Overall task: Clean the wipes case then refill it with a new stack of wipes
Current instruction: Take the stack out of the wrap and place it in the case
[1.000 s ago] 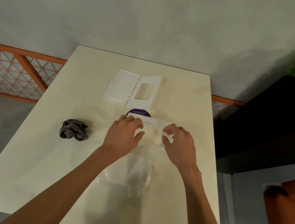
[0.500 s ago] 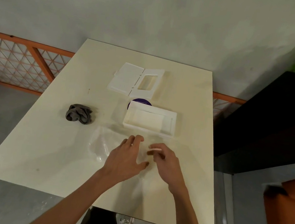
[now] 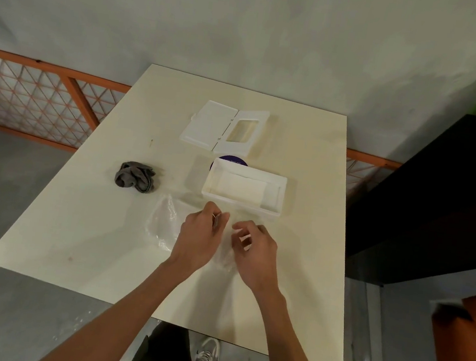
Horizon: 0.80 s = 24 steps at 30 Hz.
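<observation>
1. Left hand [image 3: 198,235]: thumb and forefinger are being pressed together on the wrapper's edge, seemingly to gather it up.
2. Right hand [image 3: 255,251]: fingers are being held bent over the same film, just beside the left hand. Whether anything is being pinched cannot be told.
3. Wrapper [image 3: 162,222]: thin clear plastic, crinkled and glossy, is being flattened under both hands. It is judged emptied.
4. Case [image 3: 275,182]: rigid white rectangular tray is being left open just beyond the fingertips, probably awaiting closure.
5. Wipes [image 3: 242,185]: pale flat folded stack is being held inside the case.
6. Lid [image 3: 207,125]: white, windowed, with its flap open, is being left beyond the case, well clear of both hands.
7. Cloth [image 3: 135,176]: soft grey bunch is being left aside, left of the left hand. Cleaning is judged finished.
</observation>
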### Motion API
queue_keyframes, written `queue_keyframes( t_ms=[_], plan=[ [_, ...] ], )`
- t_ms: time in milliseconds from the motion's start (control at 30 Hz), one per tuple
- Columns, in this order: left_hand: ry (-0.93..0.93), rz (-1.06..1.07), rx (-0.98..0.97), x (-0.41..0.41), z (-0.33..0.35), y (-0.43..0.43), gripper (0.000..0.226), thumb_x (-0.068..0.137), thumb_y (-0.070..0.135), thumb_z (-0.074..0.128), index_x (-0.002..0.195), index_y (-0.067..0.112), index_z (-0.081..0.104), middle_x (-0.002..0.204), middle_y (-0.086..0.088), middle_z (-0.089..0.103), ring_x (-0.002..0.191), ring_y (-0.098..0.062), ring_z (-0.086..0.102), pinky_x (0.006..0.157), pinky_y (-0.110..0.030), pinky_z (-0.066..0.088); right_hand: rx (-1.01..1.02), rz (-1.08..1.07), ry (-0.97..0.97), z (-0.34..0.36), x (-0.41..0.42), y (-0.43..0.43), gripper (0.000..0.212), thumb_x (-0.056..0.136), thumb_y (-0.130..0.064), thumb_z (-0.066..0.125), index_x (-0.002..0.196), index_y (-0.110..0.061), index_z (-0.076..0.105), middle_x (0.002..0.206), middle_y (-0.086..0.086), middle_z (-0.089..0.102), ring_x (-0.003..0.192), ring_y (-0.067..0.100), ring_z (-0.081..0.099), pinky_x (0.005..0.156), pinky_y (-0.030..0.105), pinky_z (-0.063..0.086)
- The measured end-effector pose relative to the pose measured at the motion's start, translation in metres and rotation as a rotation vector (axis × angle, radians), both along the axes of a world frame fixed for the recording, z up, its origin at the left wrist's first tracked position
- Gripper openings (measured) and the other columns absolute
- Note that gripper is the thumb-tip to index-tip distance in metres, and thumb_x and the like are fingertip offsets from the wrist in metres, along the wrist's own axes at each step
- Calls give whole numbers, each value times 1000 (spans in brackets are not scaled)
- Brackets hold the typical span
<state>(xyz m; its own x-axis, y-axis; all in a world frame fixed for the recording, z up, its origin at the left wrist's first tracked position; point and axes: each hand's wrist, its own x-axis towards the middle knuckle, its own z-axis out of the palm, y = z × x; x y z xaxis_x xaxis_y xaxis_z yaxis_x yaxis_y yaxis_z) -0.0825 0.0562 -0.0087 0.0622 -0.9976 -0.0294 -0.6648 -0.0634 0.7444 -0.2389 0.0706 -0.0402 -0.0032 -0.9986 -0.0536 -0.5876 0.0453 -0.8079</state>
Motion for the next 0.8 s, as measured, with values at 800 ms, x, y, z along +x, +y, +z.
queue_keyframes(
  t_ms=[800],
  plan=[
    [-136, -68, -43, 5, -16, 0, 21, 109, 38, 50, 102, 18, 51, 60, 11, 49, 65, -28, 61, 68, -46, 55, 68, -80, 302, 10, 24, -5, 33, 95, -26, 68, 128, -27, 68, 130, -5, 59, 108, 22, 66, 86, 40, 59]
  ],
)
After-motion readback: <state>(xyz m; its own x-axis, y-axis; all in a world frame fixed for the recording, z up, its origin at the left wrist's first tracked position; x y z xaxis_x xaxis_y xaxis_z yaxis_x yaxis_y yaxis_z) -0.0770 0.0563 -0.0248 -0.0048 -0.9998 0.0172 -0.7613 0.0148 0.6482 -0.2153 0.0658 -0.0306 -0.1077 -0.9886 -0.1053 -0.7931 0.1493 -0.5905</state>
